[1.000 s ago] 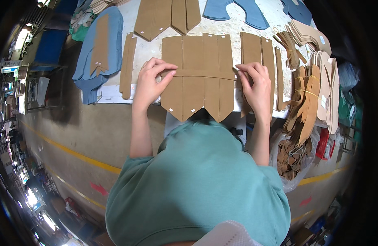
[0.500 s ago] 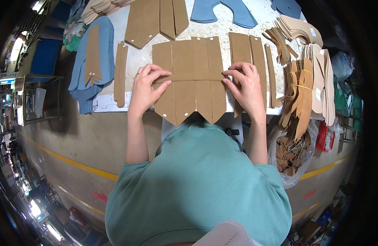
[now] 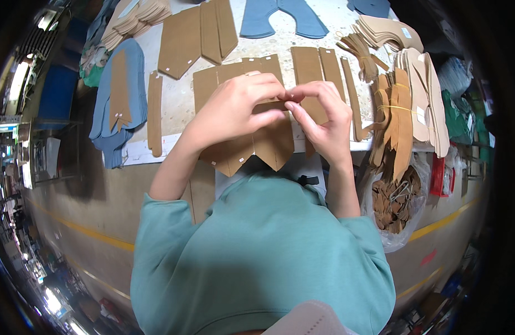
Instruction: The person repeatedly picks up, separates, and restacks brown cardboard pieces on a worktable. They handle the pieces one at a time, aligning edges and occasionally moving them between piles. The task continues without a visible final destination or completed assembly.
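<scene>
Several brown pointed panels (image 3: 271, 139), which look like leather, lie side by side at the table's near edge, tips overhanging it. A narrow brown strip (image 3: 276, 105) runs across them; my hands cover most of it. At its right end both hands meet. My left hand (image 3: 238, 109) reaches over the panels with its fingertips and thumb closing around the strip. My right hand (image 3: 326, 114) pinches the strip's end between thumb and forefinger. The exact grip of the left fingertips is partly hidden.
Blue stacked pieces (image 3: 129, 72) and a long brown strip (image 3: 154, 114) lie at left. More brown panels (image 3: 182, 39) are behind. At right are brown panels (image 3: 309, 64), a banded brown bundle (image 3: 401, 120) over the edge, beige pieces (image 3: 416, 89) and a bag of scraps (image 3: 397, 206).
My left hand has moved right across the panels from the strip's left end to its right end, meeting my right hand. The whole view has shifted slightly.
</scene>
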Available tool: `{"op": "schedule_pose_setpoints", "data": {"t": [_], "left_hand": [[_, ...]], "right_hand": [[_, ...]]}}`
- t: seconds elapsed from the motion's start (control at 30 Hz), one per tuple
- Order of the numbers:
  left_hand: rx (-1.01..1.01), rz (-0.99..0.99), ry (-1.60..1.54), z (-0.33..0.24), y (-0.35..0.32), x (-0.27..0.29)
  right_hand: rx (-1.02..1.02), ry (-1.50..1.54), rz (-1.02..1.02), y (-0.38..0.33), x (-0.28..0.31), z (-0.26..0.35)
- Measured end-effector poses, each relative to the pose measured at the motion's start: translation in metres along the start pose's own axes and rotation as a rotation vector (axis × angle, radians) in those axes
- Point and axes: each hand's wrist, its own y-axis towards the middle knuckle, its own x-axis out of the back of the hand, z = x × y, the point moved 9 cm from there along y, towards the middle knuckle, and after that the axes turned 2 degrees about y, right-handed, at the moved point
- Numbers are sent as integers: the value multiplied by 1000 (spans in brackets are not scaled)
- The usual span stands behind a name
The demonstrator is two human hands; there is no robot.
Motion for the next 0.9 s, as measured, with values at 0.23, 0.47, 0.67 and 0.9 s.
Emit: {"op": "schedule_pose_setpoints", "data": {"t": [0.23,0.47,0.67,0.9], "left_hand": [[29,49,-475,4,79,-4],[219,38,-520,73,161,-60],[152,94,-299,96,196,-124],[7,149,-12,90,205,-150]], "right_hand": [[-344,711,-175,-12,19,-35],[-612,224,-350,-55,76,-84],[-511,-422,-333,-70,104,-86],[-527,-670,-235,-72,93,-93]]}}
